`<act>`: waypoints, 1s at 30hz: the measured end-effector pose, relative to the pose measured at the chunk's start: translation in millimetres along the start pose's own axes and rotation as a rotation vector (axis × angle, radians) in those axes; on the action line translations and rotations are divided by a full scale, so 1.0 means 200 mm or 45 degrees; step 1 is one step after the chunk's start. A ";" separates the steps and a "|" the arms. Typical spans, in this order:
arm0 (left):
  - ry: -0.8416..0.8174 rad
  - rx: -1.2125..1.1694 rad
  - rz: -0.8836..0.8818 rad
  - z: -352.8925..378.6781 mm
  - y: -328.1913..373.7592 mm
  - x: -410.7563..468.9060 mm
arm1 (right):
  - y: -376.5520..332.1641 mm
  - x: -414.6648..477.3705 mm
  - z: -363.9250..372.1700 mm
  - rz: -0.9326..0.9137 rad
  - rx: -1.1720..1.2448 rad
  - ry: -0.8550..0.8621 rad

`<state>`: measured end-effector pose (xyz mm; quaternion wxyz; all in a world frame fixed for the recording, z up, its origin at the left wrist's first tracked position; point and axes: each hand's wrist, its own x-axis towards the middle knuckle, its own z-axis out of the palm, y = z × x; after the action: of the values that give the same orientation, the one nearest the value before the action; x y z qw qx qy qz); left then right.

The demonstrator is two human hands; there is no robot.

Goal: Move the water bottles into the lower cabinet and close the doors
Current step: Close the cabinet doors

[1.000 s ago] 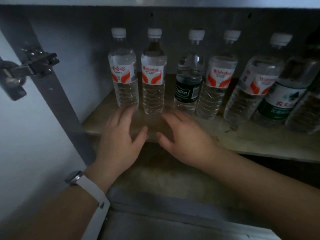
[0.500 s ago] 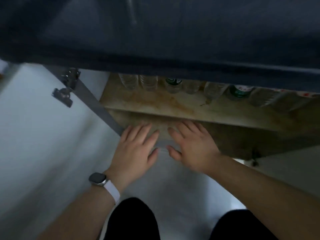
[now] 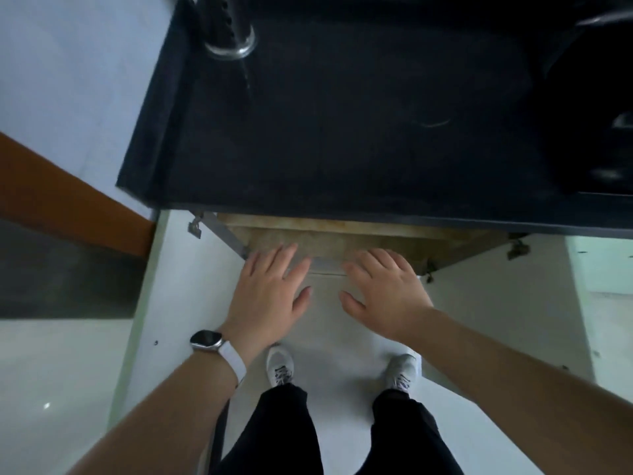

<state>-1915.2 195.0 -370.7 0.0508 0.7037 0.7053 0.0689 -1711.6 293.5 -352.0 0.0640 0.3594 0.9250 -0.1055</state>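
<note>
1. Left hand point(image 3: 270, 296): palm down, fingers straight and slightly spread, holding nothing. A watch point(image 3: 206, 338) on a white strap sits at its wrist.

2. Right hand point(image 3: 383, 296): palm down, fingers straight and slightly spread, holding nothing. It lies just beside the left hand. The thumbs point toward each other and do not touch.

3. Lower cabinet point(image 3: 445, 246): its opening lies directly beyond the fingertips of both hands. Only a tan strip of the interior shows, with a lighter shelf edge point(image 3: 325, 225) above it. Whether the fingertips touch the cabinet's front edge cannot be told.

4. Water bottles: not visible. The black countertop point(image 3: 342, 132), beyond and above both hands, overhangs the opening and hides the interior behind the shelf edge.

5. Left door point(image 3: 178, 286): stands open, swung outward to the left of the left hand, white inner face showing. Its hinge point(image 3: 195, 226) sits beyond and left of the left fingertips.

6. Right door point(image 3: 496, 303): stands open, swung outward to the right of the right hand. Its hinge point(image 3: 517, 248) sits beyond and right of the right fingertips.

7. Neither hand touches either door.

8. Below the wrists, two white shoes point(image 3: 280, 366) stand on a pale floor between the open doors. A metal faucet point(image 3: 229, 32) rises at the far side of the countertop, well beyond the left hand.
</note>
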 end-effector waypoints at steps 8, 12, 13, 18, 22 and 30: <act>-0.038 -0.019 0.026 -0.30 -0.09 -0.02 | -0.11 -0.08 -0.26 0.208 -0.057 0.032; -0.069 0.039 -0.038 -0.34 -0.17 -0.07 | -0.03 -0.16 -0.27 0.336 -0.048 0.075; -0.090 0.058 -0.081 -0.33 -0.20 -0.09 | 0.01 -0.19 -0.26 0.379 -0.055 0.060; -0.249 0.164 -0.397 -0.29 -0.29 -0.22 | 0.30 -0.40 -0.15 0.633 -0.060 -0.053; -0.378 0.173 -0.680 -0.25 -0.33 -0.35 | 0.54 -0.59 -0.05 0.776 -0.061 -0.111; -0.470 0.058 -1.157 -0.18 -0.28 -0.58 | 0.87 -0.87 0.06 1.018 -0.037 -0.210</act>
<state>-1975.6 78.0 -347.5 0.1845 0.3264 0.9215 -0.1014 -1466.4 302.8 -355.7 0.1790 0.6800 0.7057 -0.0877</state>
